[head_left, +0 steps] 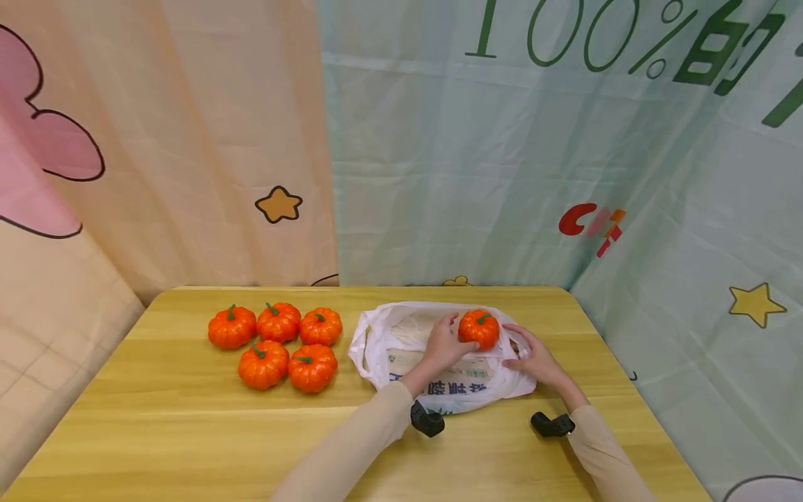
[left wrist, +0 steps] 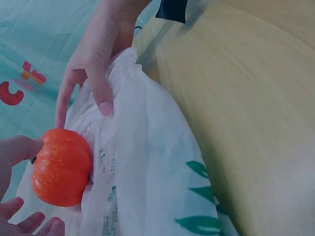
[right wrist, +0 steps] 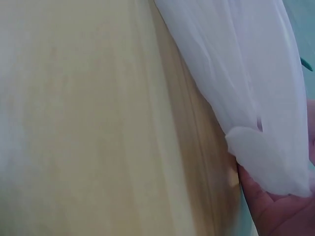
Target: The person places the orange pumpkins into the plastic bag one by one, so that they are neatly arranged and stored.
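A white plastic bag with printed lettering lies on its side, its mouth spread out. On it sits a glossy orange pumpkin with a green stem. My left hand is at the pumpkin's left side, thumb and fingers spread around it. In the left wrist view, one fingertip meets the pumpkin near its stem while the other fingers hang loose below. My right hand rests at the bag's right end, thumb and index finger extended and apart. Bag plastic drapes over that hand, hiding part of it.
Several more orange pumpkins stand in two rows left of the bag on the wooden table. Printed curtains hang behind the table and along its sides. A black wrist device sits at each sleeve.
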Demonstrator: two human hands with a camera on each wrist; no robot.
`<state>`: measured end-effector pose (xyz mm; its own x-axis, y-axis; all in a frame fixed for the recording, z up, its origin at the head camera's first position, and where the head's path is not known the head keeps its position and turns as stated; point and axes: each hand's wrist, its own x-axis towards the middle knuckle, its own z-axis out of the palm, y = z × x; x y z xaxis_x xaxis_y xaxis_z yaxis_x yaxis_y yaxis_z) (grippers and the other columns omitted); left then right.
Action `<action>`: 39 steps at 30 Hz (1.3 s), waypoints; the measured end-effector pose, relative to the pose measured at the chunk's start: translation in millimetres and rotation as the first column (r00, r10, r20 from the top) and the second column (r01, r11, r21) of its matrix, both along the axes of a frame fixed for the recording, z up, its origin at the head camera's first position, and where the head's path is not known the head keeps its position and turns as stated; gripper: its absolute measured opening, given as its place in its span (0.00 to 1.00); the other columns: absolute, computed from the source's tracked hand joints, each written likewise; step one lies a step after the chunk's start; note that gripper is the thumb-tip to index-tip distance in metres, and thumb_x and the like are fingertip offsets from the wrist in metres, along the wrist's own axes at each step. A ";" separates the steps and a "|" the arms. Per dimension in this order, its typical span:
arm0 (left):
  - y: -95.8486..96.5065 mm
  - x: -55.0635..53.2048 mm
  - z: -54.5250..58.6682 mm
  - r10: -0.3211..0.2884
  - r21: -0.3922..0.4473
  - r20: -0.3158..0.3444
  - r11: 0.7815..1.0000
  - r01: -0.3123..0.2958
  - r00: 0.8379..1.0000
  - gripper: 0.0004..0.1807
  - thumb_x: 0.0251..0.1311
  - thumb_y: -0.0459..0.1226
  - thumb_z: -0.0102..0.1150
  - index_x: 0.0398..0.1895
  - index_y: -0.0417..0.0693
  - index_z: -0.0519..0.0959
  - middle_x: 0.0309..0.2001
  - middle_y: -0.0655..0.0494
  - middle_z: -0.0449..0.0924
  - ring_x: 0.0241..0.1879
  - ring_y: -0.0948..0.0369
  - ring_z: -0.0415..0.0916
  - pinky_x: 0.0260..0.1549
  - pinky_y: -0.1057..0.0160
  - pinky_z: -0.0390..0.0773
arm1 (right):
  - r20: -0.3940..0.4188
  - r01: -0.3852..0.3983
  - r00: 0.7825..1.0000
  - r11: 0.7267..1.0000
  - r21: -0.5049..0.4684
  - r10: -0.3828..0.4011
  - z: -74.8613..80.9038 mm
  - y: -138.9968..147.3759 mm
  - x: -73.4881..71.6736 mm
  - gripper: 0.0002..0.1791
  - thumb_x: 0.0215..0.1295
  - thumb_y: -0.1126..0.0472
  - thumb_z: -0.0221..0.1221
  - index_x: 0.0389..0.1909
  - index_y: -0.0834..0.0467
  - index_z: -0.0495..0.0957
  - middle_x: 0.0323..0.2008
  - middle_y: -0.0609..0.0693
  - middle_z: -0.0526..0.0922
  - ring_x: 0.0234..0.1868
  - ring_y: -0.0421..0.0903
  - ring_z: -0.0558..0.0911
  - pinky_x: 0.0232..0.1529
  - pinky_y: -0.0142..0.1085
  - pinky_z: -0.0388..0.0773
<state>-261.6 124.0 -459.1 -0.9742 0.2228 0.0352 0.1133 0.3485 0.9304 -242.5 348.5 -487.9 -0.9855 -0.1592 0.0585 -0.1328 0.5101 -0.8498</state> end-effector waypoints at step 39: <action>-133.4 15.9 55.8 0.028 0.022 -0.230 0.999 -0.024 0.973 0.30 0.52 0.36 0.69 0.60 0.43 0.71 0.55 0.40 0.75 0.49 0.46 0.75 0.50 0.49 0.78 | -0.017 0.001 1.000 1.000 0.026 -0.001 -1.7 -0.1 2.2 0.39 0.54 0.70 0.66 0.67 0.63 0.61 0.70 0.70 0.55 0.69 0.70 0.54 0.66 0.69 0.46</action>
